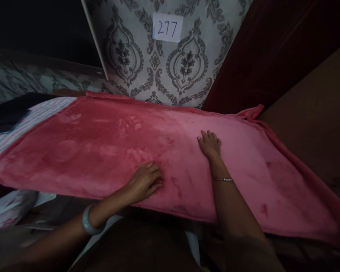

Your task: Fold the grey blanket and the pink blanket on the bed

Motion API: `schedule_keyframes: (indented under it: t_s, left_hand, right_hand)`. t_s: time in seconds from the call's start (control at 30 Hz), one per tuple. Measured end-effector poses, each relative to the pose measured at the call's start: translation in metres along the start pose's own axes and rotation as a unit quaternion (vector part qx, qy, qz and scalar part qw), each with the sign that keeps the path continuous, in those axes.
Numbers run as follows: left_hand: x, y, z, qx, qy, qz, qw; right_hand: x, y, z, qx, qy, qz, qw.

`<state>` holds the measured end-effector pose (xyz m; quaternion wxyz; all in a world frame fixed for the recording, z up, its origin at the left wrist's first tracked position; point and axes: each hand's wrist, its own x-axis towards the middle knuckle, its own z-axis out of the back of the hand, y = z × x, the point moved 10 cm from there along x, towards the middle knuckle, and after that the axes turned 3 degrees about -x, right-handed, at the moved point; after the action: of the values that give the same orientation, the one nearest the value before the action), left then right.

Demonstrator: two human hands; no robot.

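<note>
A pink plush blanket [82,143] lies spread across a long surface in front of me. Its pile shows darker and lighter patches, with some smudges and ruffled spots near the middle. My left hand [146,180] rests on it near the front edge, fingers loosely bent and slightly apart, holding nothing. Farther back and to the right, my right hand [210,145] lies palm down on the lighter part, its fingers spread and open. A pale bangle [87,220] circles my left wrist, and a thin silver bracelet [223,179] my right.
Striped cloth [49,109] shows beyond the blanket's left end, beside a dark object [8,115]. A dark screen [39,34] stands at the back left. Patterned wallpaper [155,68] carries a paper marked 277 [167,27]. A dark red panel [257,49] rises at the right.
</note>
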<state>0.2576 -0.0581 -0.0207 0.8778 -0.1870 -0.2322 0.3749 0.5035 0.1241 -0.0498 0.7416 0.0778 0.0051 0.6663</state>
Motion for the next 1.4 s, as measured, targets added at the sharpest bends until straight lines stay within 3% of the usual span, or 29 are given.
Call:
schedule_keyframes:
  t_s: [0.17, 0.3, 0.5, 0.57, 0.67, 0.77, 0.87, 1.4]
  left_hand:
    - [0.001, -0.007, -0.004, -0.015, 0.007, -0.014, 1.000]
    - [-0.012, -0.013, -0.001, -0.154, 0.044, 0.001, 0.987]
    - [-0.054, -0.008, 0.013, -0.369, 0.211, 0.083, 0.902]
    - [-0.055, 0.003, 0.025, -0.350, 0.179, 0.112, 0.913]
    - [-0.039, 0.014, 0.035, -0.239, 0.072, 0.117, 0.961]
    - [-0.019, 0.005, 0.021, -0.115, 0.031, 0.078, 0.990]
    - [-0.006, -0.001, 0.005, -0.033, 0.015, 0.066, 0.997]
    - [-0.006, -0.001, 0.015, -0.098, -0.043, 0.022, 0.994]
  right_hand:
    - [0.001, -0.001, -0.001, 0.001, 0.000, 0.002, 1.000]
    - [0.002, -0.001, -0.001, -0.002, -0.005, 0.003, 1.000]
    - [0.002, -0.001, -0.001, 0.003, -0.017, 0.007, 1.000]
    - [0.002, -0.001, -0.001, 0.001, -0.018, 0.003, 1.000]
    - [0.002, -0.001, -0.001, 0.003, -0.016, 0.001, 1.000]
    - [0.002, -0.001, 0.000, 0.008, -0.024, 0.009, 1.000]
    - [0.002, -0.002, 0.000, 0.008, -0.029, 0.010, 1.000]
    - [0.003, -0.002, -0.001, 0.013, -0.028, 0.009, 0.999]
